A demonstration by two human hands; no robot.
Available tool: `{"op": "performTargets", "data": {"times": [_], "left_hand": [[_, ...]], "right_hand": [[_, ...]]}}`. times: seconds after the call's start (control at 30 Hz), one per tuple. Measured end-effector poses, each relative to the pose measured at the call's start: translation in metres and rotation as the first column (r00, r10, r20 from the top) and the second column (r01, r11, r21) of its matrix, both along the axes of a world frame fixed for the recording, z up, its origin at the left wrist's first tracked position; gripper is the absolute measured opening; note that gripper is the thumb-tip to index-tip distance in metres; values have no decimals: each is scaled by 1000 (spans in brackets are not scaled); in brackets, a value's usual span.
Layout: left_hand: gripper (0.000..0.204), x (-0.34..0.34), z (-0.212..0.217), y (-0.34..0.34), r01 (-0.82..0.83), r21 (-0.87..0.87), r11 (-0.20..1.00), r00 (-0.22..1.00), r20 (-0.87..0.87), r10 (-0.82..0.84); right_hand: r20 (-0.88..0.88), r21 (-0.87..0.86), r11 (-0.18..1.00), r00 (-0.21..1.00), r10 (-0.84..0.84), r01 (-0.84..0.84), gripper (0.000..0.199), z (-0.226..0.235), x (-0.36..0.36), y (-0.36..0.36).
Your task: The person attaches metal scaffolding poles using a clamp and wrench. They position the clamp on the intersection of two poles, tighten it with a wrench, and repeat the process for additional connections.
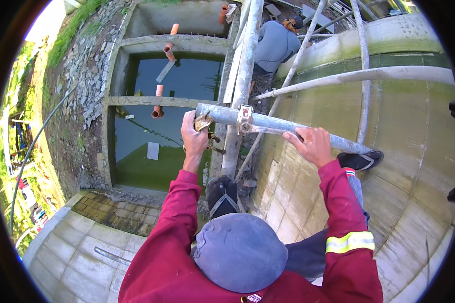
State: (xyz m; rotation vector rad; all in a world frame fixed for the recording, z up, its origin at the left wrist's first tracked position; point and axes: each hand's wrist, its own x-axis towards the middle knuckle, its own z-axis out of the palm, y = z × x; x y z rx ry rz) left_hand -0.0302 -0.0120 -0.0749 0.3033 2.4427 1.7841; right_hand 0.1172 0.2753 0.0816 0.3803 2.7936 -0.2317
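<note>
A grey metal scaffold pipe lies crosswise in front of me, over an upright scaffold pole. Near the pipe's left end my left hand is closed around a rusty scaffold clamp, whose bolts stick out below. Another scaffold clamp is fitted around the pipe between my hands. My right hand grips the pipe farther right, its thumb at a narrow metal bar that runs from this clamp. Its fingers partly hide the bar's end, and I cannot make out its kind.
Below left are water-filled concrete tanks with orange pipes. My black shoes stand beside the poles. A crouching person in grey is beyond. More scaffold poles cross at right, above a wet tiled basin.
</note>
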Motion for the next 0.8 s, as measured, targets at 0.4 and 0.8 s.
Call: {"op": "performTargets", "data": {"times": [0.4,0.8], "left_hand": [[21,2,10,-3,-16,-18,1000,999,44,17],[23,-5,9,-2,-14,-75,997,1000,-18,12]], "right_hand": [[230,51,861,845,483,-506,74,-31,-101,45],[-49,-148,775,779,-626,614,50,-50,81,-173]]}}
